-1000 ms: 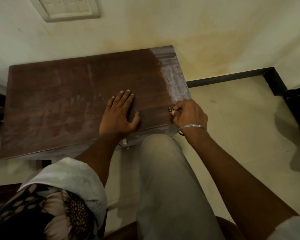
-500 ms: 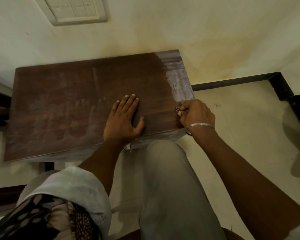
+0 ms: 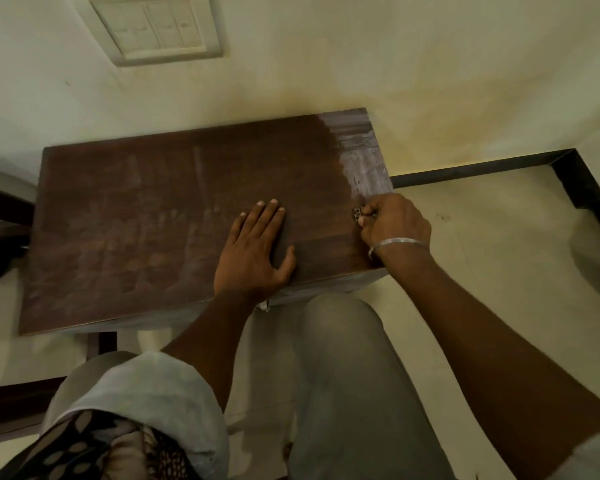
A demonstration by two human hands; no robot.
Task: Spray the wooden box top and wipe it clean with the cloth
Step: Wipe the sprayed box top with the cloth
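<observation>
The wooden box top is a dark brown board that stands against the wall, with its long back edge by the wall and its front edge close to the person's knee. The left hand lies flat on the box top, near the front edge and a bit right of the middle. Its fingers are straight and close together and point to the back edge. The thumb is spread out to the right, and the hand holds nothing. The right hand is at the right edge of the box top, not far from the front right corner. Its fingers are curled tight round the cloth, and only a small spotted bit of the cloth peeks out on the left side of the fist, down by the wood. The two hands are near each other, with a strip of bare dark wood between them. A pale cloudy patch runs along the right edge from the back right corner down to the right hand. Faint pale smears show on the left half of the top. A thin silver bangle sits on the right wrist. A white switch plate is on the wall above the box. The floor to the right is pale, with a black strip where it meets the wall
</observation>
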